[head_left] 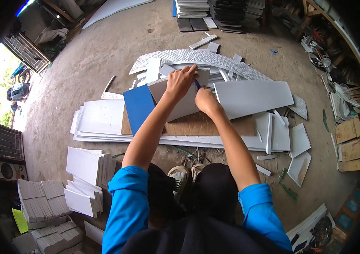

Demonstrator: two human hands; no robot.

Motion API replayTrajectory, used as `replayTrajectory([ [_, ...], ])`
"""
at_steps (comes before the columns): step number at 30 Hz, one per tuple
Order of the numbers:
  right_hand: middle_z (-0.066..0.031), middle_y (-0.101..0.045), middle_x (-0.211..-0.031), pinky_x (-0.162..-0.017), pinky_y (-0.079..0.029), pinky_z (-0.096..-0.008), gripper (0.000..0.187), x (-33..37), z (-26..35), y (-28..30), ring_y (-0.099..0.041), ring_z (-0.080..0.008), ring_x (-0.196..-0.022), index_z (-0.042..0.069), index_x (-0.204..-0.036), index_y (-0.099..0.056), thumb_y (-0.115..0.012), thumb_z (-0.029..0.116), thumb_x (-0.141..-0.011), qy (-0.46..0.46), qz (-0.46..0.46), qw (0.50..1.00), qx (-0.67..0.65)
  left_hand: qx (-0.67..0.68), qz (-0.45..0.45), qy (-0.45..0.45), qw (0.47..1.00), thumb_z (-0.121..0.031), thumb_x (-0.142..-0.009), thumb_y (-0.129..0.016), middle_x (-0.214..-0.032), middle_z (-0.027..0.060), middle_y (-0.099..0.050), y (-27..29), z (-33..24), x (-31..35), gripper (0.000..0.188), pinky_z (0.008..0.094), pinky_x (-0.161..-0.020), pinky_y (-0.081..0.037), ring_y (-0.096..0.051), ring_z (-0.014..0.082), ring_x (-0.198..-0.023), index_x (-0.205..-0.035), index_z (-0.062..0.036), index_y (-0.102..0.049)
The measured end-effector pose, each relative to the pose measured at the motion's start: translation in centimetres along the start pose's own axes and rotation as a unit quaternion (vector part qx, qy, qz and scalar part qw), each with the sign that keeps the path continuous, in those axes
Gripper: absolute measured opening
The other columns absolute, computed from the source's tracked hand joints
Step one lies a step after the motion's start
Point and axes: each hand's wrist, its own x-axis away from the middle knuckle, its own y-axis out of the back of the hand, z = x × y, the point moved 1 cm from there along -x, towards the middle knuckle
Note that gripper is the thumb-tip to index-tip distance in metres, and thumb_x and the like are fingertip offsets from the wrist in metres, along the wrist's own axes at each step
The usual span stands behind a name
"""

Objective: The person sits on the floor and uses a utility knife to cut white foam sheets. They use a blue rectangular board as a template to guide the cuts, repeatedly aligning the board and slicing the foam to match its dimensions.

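My left hand (182, 82) grips the upper edge of a white board (183, 106), which stands tilted in front of me. Close to it on the right, my right hand (206, 100) is closed around a slim blue tool (197, 84), held against the board; most of the tool is hidden by my fingers. A blue panel (139, 108) leans at the left of the white board. Another white panel (254, 98) lies at its right. Beneath them is a brown wooden board (226, 125) on a stack of long white sheets (101, 116).
White offcuts and a curved textured strip (180, 55) lie beyond my hands. Bundled white boards (44, 201) and a loose stack (84, 167) stand at the lower left. More sheet stacks (192, 8) are at the far side. Cardboard boxes (351, 142) line the right.
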Motion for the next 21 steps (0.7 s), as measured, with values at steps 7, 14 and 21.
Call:
replayTrajectory([
  [7, -0.0297, -0.055, -0.098, -0.08, -0.046, -0.044, 0.027, 1.6, -0.5, -0.3, -0.055, -0.0413, -0.092, -0.008, -0.101, -0.046, -0.037, 0.008, -0.081, -0.038, 0.038, 0.998, 0.024, 0.007, 0.056, -0.01, 0.998, -0.029, -0.083, -0.05, -0.081, 0.0076, -0.061, 0.4, 0.5, 0.5, 0.027, 0.039, -0.049, -0.046, -0.06, 0.0284, -0.062, -0.104, -0.013, -0.046],
  [14, -0.0323, -0.055, -0.087, -0.073, -0.048, -0.0442, 0.023, -2.0, -3.1, -3.5, -0.057, -0.0426, -0.083, -0.011, -0.089, -0.052, -0.041, 0.007, -0.078, 0.061, -0.02, 0.993, 0.095, 0.035, 0.035, -0.004, 0.999, -0.033, -0.077, -0.057, -0.074, 0.0081, -0.061, 0.4, -0.3, -0.2, 0.027, 0.0386, -0.049, -0.046, -0.061, 0.0286, -0.063, -0.093, -0.0121, -0.051],
  [21, -0.031, -0.056, -0.081, -0.068, -0.049, -0.0436, 0.021, 0.7, -2.5, -3.0, -0.058, -0.0424, -0.076, -0.011, -0.085, -0.054, -0.044, 0.006, -0.078, 0.061, -0.046, 0.996, 0.049, -0.007, 0.07, 0.04, 0.997, -0.043, -0.068, -0.063, -0.064, 0.0124, -0.06, 0.3, 0.4, 0.0, 0.037, 0.0387, -0.052, -0.047, -0.061, 0.0299, -0.062, -0.083, -0.0086, -0.057],
])
